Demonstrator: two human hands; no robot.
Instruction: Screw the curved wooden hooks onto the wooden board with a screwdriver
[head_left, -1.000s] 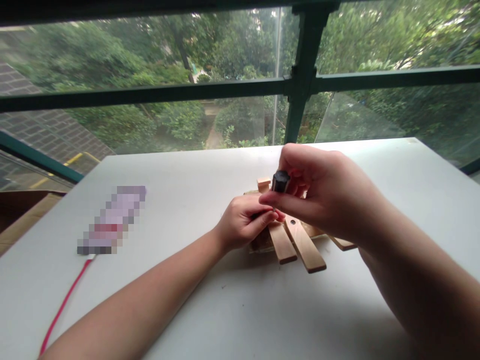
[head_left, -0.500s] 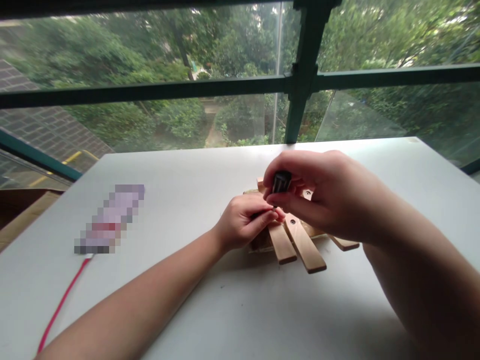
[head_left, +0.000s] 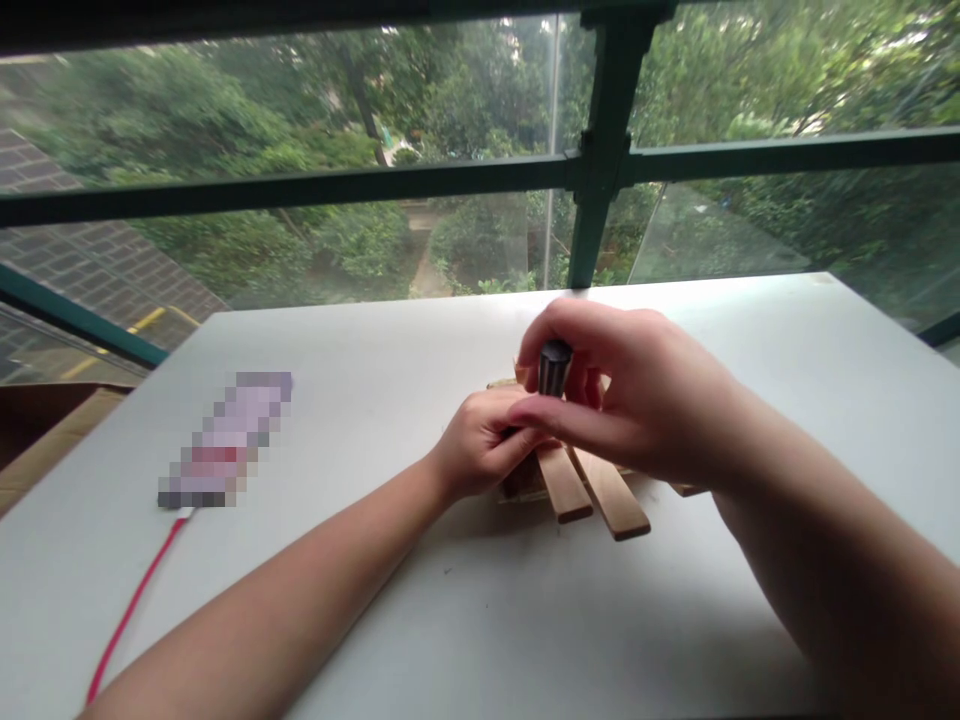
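Several flat wooden slats (head_left: 600, 492) lie fanned out in a pile on the white table (head_left: 420, 590). My right hand (head_left: 637, 400) is closed around the black handle of a small tool (head_left: 555, 366) held upright over the pile. My left hand (head_left: 484, 440) is curled against the left side of the slats, its fingers pinched at the spot under the tool. What the left fingers pinch is hidden.
A blurred-out flat object (head_left: 225, 440) lies at the table's left, with a red cable (head_left: 131, 605) running from it toward the near edge. A green-framed window (head_left: 600, 150) stands right behind the table. A cardboard box (head_left: 30, 430) sits beyond the left edge.
My right hand has turned a little on the black handle and dropped slightly, now covering more of the slats. The left hand has stayed in place.
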